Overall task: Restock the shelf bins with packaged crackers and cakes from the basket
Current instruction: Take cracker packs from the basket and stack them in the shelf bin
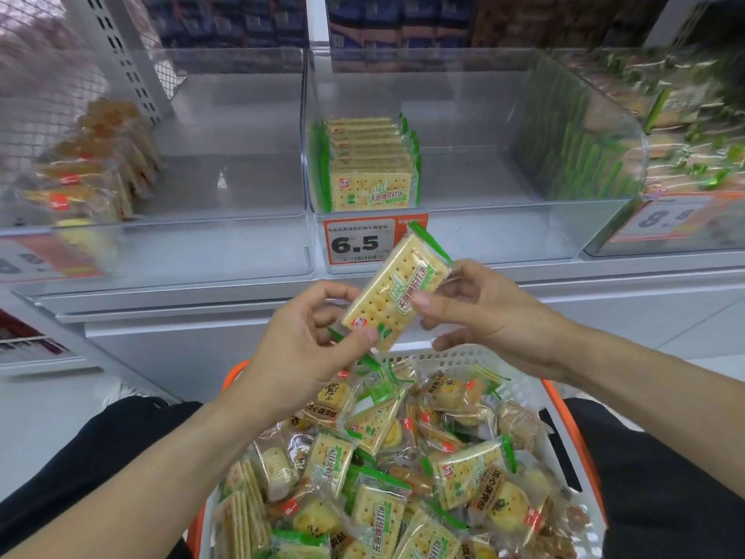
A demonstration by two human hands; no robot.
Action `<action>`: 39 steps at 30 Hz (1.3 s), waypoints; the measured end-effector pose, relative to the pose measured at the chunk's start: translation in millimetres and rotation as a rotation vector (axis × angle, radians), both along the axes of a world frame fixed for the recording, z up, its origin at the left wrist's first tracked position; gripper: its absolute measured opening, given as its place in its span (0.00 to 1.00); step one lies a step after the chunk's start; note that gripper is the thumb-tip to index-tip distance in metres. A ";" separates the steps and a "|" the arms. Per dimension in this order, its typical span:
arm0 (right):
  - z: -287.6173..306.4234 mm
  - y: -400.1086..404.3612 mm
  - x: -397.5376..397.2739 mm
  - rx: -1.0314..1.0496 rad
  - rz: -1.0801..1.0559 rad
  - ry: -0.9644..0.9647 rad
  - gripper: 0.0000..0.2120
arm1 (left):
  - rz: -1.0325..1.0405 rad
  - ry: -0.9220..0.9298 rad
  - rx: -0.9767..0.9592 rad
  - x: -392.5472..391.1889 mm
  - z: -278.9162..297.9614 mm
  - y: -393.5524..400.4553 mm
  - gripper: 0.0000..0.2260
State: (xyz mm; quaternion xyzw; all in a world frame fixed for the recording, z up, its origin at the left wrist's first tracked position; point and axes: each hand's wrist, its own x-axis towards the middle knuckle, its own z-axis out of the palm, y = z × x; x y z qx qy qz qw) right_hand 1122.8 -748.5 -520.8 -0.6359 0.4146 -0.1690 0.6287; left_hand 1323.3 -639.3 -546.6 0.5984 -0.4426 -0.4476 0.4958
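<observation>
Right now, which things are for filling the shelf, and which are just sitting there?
For the job: cracker pack held by left hand and right hand; basket; middle bin.

Just there: price tag; blue packs above.

Bare forearms, black trousers (665,478)

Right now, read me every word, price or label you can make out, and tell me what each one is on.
"6.5": orange price tag on the middle bin's front.
"8." then a blurred digit: price tag on the right bin.
Chinese lettering on the cracker pack held by both hands: too blurred to read.
Left tag: blurred.
</observation>
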 end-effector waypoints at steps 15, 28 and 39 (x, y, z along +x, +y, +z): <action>33.3 -23.0 -21.7 -0.915 0.194 0.028 0.15 | 0.136 -0.139 -0.270 8.8 7.9 5.0 0.19; 61.5 -126.5 55.1 -0.765 0.092 0.360 0.16 | -0.057 -0.061 0.070 7.0 -10.5 5.2 0.06; 65.5 -133.1 78.2 -1.137 0.137 0.886 0.29 | -0.069 -0.043 0.190 18.5 -24.8 2.5 0.06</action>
